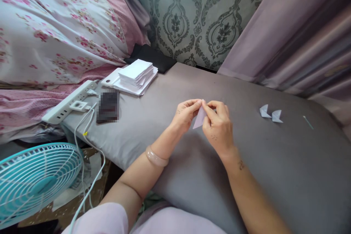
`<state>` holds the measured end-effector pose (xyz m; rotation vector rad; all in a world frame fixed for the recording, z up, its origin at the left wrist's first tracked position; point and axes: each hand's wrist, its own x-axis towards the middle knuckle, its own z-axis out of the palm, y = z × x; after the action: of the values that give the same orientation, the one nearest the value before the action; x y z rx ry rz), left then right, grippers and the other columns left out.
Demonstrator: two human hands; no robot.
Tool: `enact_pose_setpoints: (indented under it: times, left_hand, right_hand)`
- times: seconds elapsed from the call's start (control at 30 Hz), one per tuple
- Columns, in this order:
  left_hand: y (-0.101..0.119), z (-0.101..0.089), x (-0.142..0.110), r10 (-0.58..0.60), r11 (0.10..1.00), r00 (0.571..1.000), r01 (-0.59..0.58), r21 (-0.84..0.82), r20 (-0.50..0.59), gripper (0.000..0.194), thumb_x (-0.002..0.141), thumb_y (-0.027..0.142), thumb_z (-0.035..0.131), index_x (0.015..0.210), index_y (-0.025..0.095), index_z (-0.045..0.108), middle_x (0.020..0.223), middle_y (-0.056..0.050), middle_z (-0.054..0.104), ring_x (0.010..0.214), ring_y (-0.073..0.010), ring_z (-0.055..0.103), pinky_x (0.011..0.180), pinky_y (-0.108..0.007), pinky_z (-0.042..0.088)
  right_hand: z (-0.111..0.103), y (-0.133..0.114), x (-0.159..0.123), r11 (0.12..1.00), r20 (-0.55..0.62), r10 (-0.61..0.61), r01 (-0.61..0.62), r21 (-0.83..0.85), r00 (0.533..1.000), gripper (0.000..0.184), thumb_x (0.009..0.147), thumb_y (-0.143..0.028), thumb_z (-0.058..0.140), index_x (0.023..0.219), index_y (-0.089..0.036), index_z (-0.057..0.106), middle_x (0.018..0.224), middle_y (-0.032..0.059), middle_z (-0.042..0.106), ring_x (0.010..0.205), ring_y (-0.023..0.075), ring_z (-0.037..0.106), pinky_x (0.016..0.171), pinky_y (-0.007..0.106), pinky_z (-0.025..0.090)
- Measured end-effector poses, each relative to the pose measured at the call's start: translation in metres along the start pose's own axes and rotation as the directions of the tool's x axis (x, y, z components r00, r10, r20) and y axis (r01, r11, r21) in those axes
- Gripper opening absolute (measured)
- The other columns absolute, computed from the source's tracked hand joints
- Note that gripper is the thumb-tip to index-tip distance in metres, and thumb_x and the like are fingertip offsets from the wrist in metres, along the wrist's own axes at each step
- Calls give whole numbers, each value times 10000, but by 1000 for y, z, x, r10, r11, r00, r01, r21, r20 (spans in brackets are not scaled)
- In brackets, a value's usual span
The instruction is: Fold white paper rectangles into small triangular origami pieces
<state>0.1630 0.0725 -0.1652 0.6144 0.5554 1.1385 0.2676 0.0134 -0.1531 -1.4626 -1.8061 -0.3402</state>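
Both the left hand (188, 113) and the right hand (219, 126) pinch one folded paper piece (199, 119) between them above the grey surface (263, 175), its long axis slanting from their grip down to the left, neither hand clearly nearer. Well to the right lie two folded paper shapes (276, 116) and one thin stick (308, 122); far left, one paper stack (136, 72)

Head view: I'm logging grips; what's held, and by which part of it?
Folded paper, pinched at its upper end by the left hand and right hand.

No text, label, brand, number or sign can be read on anything in view.
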Motion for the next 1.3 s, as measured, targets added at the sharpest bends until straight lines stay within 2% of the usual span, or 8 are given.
enact_pose_setpoints:
  times: [0.13, 0.27, 0.37, 0.47, 0.53, 0.87, 1.1, 1.3]
  left_hand:
    - [-1, -1, 3, -50, 998, 999, 50, -43, 7, 188, 657, 225, 814, 766, 110, 714, 748, -33, 689, 711, -88, 616, 755, -236, 459]
    - [0, 1, 1, -121, 991, 992, 123, -51, 45, 254, 603, 225, 854, 780, 111, 711, 756, -42, 698, 701, -111, 629, 729, -255, 475]
    - [2, 4, -2, -136, 991, 987, 137, -7, 80, 260, 605, 240, 856, 766, 105, 703, 729, -39, 685, 669, -109, 619, 694, -254, 471]
    - [2, 5, -6, -116, 993, 988, 111, 47, 102, 238, 630, 256, 839, 748, 116, 687, 700, -17, 656, 650, -98, 597, 681, -253, 457]
    - [1, 6, -6, -83, 995, 992, 77, 70, 92, 227, 632, 256, 833, 730, 127, 675, 684, 3, 631, 642, -84, 572, 676, -247, 441]
    - [-11, 1, -2, -33, 986, 999, 28, 166, 24, 253, 623, 310, 821, 692, 131, 656, 653, 4, 592, 603, -80, 511, 635, -252, 392]
    - [-18, -5, 3, 28, 978, 999, -21, 209, -30, 227, 625, 289, 810, 681, 134, 654, 647, 3, 587, 605, -83, 504, 638, -253, 391]
    - [-23, -9, 8, 43, 971, 996, -23, 239, -81, 239, 616, 302, 812, 671, 132, 652, 631, 5, 585, 592, -78, 493, 623, -242, 382]
  right_hand:
    - [-3, -2, 1, 998, 92, 39, -34, -56, 995, 424, 900, -97, 386, 1211, -175, 664, 1062, 136, 618, 964, 245, 544, 773, 371, 500]
    - [-9, 8, 6, 941, 117, 164, -191, 280, 980, 413, 864, -98, 395, 1080, -217, 727, 1013, 92, 616, 963, 202, 567, 847, 365, 487]
    - [-14, 19, 11, 713, 233, 346, -416, 564, 909, 363, 783, -106, 469, 946, -254, 758, 993, 41, 651, 921, 164, 606, 812, 326, 490]
    - [-17, 24, 15, 381, 401, 525, -629, 678, 751, 234, 753, -190, 569, 874, -244, 762, 906, 35, 703, 854, 174, 641, 744, 325, 499]
    - [-17, 23, 16, 276, 454, 580, -688, 672, 676, 174, 753, -294, 640, 859, -230, 762, 831, 40, 719, 808, 181, 649, 729, 333, 500]
    - [6, 27, 7, 372, 439, 578, -701, 608, 688, 302, 695, -470, 725, 785, -181, 723, 749, 52, 716, 674, 169, 627, 654, 319, 483]
    - [19, 32, 1, 221, 514, 591, -738, 638, 621, 307, 664, -467, 763, 795, -193, 723, 768, 52, 718, 694, 170, 642, 680, 321, 494]
    - [26, 30, -2, 194, 525, 587, -737, 647, 616, 337, 643, -475, 779, 806, -186, 719, 765, 51, 720, 699, 164, 640, 706, 318, 488]
